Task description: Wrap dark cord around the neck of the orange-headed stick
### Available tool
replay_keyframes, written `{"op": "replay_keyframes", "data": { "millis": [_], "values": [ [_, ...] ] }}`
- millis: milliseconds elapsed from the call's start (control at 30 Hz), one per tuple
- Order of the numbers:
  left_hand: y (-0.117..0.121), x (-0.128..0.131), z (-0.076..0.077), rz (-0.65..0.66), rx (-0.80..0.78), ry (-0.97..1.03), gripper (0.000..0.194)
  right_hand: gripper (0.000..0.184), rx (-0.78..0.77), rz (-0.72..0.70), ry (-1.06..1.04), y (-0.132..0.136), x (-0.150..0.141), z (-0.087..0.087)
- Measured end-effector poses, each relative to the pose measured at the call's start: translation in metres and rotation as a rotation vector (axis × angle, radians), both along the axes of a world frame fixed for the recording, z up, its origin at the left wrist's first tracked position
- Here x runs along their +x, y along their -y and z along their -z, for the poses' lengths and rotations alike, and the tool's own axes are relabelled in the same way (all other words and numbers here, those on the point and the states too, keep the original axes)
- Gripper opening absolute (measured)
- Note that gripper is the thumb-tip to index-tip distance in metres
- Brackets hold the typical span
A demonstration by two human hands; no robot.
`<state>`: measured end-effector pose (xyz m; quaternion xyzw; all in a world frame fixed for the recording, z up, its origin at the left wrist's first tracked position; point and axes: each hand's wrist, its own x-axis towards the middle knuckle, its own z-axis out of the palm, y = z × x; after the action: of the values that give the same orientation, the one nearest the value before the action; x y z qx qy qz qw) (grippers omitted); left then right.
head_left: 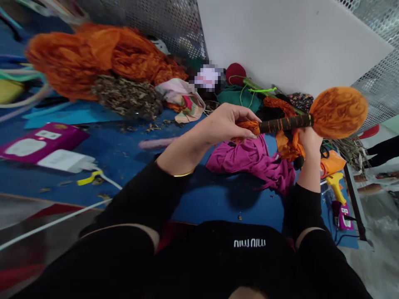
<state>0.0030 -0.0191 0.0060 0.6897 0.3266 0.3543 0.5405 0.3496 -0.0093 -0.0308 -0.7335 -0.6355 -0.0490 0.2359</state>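
A stick with a round orange cloth-covered head [339, 112] is held level above the table. Its dark brown handle [285, 123] is bound with orange thread and ends in a tuft of orange cloth. My left hand [229, 122] pinches that tuft between thumb and fingers. Close under the head, my right hand [310, 145] is closed at the stick's neck, its fingertips hidden behind the handle. Orange cloth [288, 147] hangs beside my right hand. Crumpled magenta cloth [249, 160] lies below on the blue table [202, 203].
Orange fabric [93, 58] is heaped at the back left, beside a dry brown clump [127, 95]. A purple power strip [40, 143] holds a white plug [65, 160], whose cable crosses the front edge. At right are a yellow glue gun [336, 187] and another purple power strip [345, 218].
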Motion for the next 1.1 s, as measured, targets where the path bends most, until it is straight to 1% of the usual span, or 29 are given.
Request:
{"op": "replay_keyframes", "data": {
  "millis": [33, 67, 100, 133, 167, 200, 233, 267, 300, 333, 367, 400, 433, 500, 533, 600, 633, 667, 733, 800, 867, 933, 1000, 1100],
  "values": [
    [0.002, 0.000, -0.002, -0.027, -0.003, 0.031, 0.035, 0.019, 0.003, -0.013, 0.000, 0.001, -0.009, 0.000],
    [0.003, 0.000, -0.003, -0.054, 0.002, 0.058, 0.033, 0.020, 0.025, -0.073, -0.060, 0.001, -0.020, -0.001],
    [0.005, 0.001, -0.004, -0.079, 0.014, 0.082, 0.031, 0.023, 0.061, -0.181, -0.171, 0.002, -0.033, -0.001],
    [0.005, 0.002, -0.005, -0.098, 0.034, 0.099, 0.029, 0.030, 0.100, -0.327, -0.310, 0.003, -0.048, 0.000],
    [0.005, 0.003, -0.005, -0.114, 0.058, 0.108, 0.029, 0.042, 0.135, -0.487, -0.473, 0.005, -0.064, 0.001],
    [0.005, 0.004, -0.004, -0.125, 0.081, 0.113, 0.029, 0.054, 0.157, -0.616, -0.626, 0.008, -0.080, 0.003],
    [0.004, 0.005, -0.004, -0.134, 0.098, 0.116, 0.029, 0.062, 0.140, -0.707, -0.729, 0.012, -0.095, 0.005],
    [0.003, 0.005, -0.003, -0.143, 0.110, 0.118, 0.029, 0.066, 0.107, -0.755, -0.761, 0.017, -0.107, 0.007],
    [0.001, 0.006, -0.002, -0.153, 0.118, 0.119, 0.029, 0.066, 0.063, -0.770, -0.748, 0.022, -0.117, 0.007],
    [0.000, 0.006, -0.001, -0.165, 0.122, 0.121, 0.029, 0.064, 0.044, -0.761, -0.708, 0.028, -0.124, 0.006],
    [-0.002, 0.006, -0.001, -0.177, 0.120, 0.125, 0.029, 0.060, 0.065, -0.735, -0.651, 0.034, -0.127, 0.004],
    [-0.003, 0.006, 0.000, -0.190, 0.115, 0.131, 0.030, 0.057, 0.131, -0.711, -0.600, 0.039, -0.129, 0.000],
    [-0.005, 0.006, 0.002, -0.202, 0.108, 0.137, 0.030, 0.053, 0.233, -0.701, -0.572, 0.043, -0.129, -0.004],
    [-0.009, 0.008, 0.005, -0.205, 0.084, 0.144, 0.030, 0.047, 0.455, -0.744, -0.593, 0.047, -0.129, -0.010],
    [-0.010, 0.009, 0.007, -0.195, 0.065, 0.144, 0.029, 0.046, 0.517, -0.793, -0.646, 0.047, -0.130, -0.011],
    [-0.014, 0.014, 0.013, -0.163, 0.034, 0.126, 0.027, 0.051, 0.532, -0.885, -0.823, 0.044, -0.136, -0.008],
    [-0.015, 0.017, 0.016, -0.149, 0.035, 0.109, 0.027, 0.054, 0.502, -0.896, -0.926, 0.043, -0.141, -0.006],
    [-0.016, 0.020, 0.020, -0.141, 0.047, 0.094, 0.028, 0.056, 0.465, -0.878, -1.029, 0.042, -0.145, -0.003],
    [-0.018, 0.026, 0.026, -0.136, 0.090, 0.089, 0.035, 0.057, 0.409, -0.770, -1.211, 0.042, -0.154, 0.000],
    [-0.018, 0.031, 0.030, -0.131, 0.136, 0.118, 0.044, 0.055, 0.382, -0.633, -1.318, 0.046, -0.159, -0.001],
    [-0.016, 0.035, 0.034, -0.129, 0.176, 0.143, 0.045, 0.054, 0.384, -0.528, -1.345, 0.052, -0.162, -0.006],
    [-0.014, 0.037, 0.035, -0.152, 0.215, 0.128, 0.039, 0.052, 0.392, -0.464, -1.326, 0.058, -0.164, -0.011],
    [-0.013, 0.038, 0.036, -0.186, 0.236, 0.091, 0.035, 0.051, 0.409, -0.427, -1.295, 0.064, -0.166, -0.014],
    [-0.014, 0.038, 0.037, -0.206, 0.245, 0.045, 0.033, 0.051, 0.410, -0.412, -1.255, 0.068, -0.169, -0.013]
  ]
}}
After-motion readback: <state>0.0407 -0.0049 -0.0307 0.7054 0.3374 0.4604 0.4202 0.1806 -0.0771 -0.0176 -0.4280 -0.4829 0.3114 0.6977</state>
